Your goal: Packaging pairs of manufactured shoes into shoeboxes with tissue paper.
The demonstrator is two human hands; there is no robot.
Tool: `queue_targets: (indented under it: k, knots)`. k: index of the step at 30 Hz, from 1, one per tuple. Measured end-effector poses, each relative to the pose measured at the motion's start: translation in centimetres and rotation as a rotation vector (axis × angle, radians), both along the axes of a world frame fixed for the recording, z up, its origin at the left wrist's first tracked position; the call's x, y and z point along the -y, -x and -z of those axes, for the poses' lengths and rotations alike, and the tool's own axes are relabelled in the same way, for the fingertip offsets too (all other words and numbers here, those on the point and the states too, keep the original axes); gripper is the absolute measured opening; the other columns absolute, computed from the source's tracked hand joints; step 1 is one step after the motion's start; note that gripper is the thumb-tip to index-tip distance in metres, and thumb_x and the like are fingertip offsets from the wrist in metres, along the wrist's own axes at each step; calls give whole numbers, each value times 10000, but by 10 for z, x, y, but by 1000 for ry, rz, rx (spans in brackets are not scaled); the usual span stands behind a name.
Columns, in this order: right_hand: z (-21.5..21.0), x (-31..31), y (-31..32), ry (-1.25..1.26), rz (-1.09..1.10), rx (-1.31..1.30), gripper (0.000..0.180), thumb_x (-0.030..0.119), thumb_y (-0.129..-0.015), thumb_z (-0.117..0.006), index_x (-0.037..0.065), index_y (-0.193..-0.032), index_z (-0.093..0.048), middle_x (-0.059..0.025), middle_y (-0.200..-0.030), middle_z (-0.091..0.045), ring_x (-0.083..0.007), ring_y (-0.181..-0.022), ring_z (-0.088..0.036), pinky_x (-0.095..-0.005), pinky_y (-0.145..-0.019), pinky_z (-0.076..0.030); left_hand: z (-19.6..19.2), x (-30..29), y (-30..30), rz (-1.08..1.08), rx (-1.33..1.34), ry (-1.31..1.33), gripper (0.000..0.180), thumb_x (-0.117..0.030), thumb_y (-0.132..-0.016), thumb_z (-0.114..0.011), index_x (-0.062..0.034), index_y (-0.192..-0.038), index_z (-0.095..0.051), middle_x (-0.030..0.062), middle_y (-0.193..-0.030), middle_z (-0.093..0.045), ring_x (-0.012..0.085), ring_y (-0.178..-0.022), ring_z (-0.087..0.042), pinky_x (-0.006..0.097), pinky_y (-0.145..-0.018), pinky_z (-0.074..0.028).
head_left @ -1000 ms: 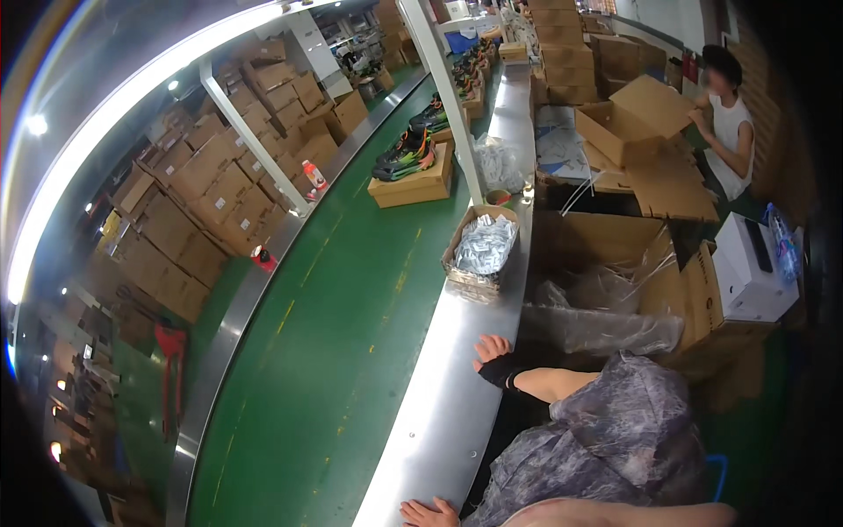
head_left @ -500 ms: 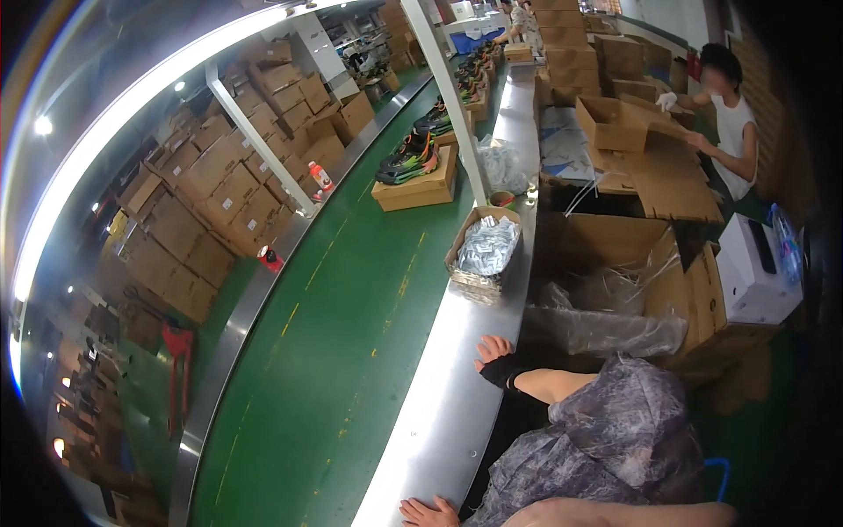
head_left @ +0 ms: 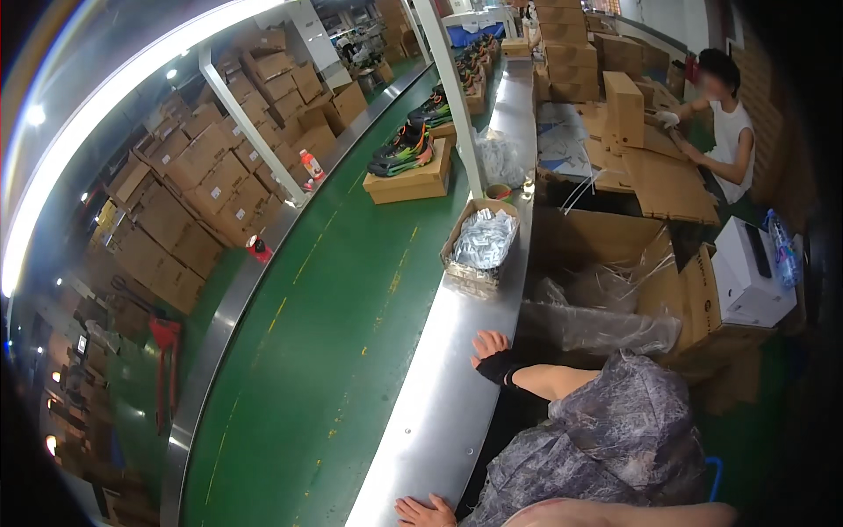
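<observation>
My left hand [head_left: 425, 511] lies flat with its fingers spread on the metal ledge [head_left: 420, 417], at the lower edge of the view. Farther along, my right hand [head_left: 492, 348], with a black wristband [head_left: 499, 368], rests open on the same ledge. Neither hand holds anything. Beyond the right hand, an open box of small silvery packets [head_left: 483, 239] stands on the ledge. On the green conveyor belt [head_left: 325, 316], a pair of black, green and orange sports shoes [head_left: 401, 154] sits on a brown shoebox [head_left: 408, 186].
A large open carton [head_left: 606, 230] with clear plastic stands right of the ledge. A white post [head_left: 452, 97] rises beside it. More shoes [head_left: 430, 110] line the far belt. Stacked cartons [head_left: 193, 167] and a red pallet jack [head_left: 164, 351] are left. A co-worker [head_left: 727, 132] handles a carton [head_left: 623, 107].
The view has shifted slightly. The co-worker's carton has been tipped up from lying with its open side upward. My hands stay in place on the ledge.
</observation>
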State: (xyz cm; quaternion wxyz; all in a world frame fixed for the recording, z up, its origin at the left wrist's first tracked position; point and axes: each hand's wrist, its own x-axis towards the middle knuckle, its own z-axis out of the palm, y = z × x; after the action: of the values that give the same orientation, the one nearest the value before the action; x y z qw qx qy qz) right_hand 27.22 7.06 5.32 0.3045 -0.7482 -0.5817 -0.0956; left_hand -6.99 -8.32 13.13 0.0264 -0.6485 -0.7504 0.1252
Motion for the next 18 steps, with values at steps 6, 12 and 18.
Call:
queue_targets:
  k: [6,12,18]
  knots:
    - [2,1,2,-8,-4,-6,400,306,-696,-578,47,-999,-552,-133,-1164,-416,-296,-1076,-361,-429,-891,-301,-17,1,-3,-33,89,-10,663,-525,-836,-322,-29,-1274,-360,148,-1331,-337,318,-1248,-264,508,-994,-178]
    - [0,-1,4,7,2,7,407,304,-683,-586,52,-1001,-554,-132,-1159,-419,-289,-1075,-363,-424,-887,-301,-10,1,-1,-27,3,3,654,-523,-843,-308,-37,-1277,-360,144,-1330,-341,319,-1243,-277,496,-995,-182]
    - [1,0,0,-16,17,13,404,289,-667,-599,58,-996,-559,-122,-1151,-428,-280,-1070,-373,-421,-881,-305,-17,-1,-5,-26,47,33,646,-515,-853,-288,-38,-1284,-351,140,-1343,-322,317,-1248,-266,493,-1004,-165]
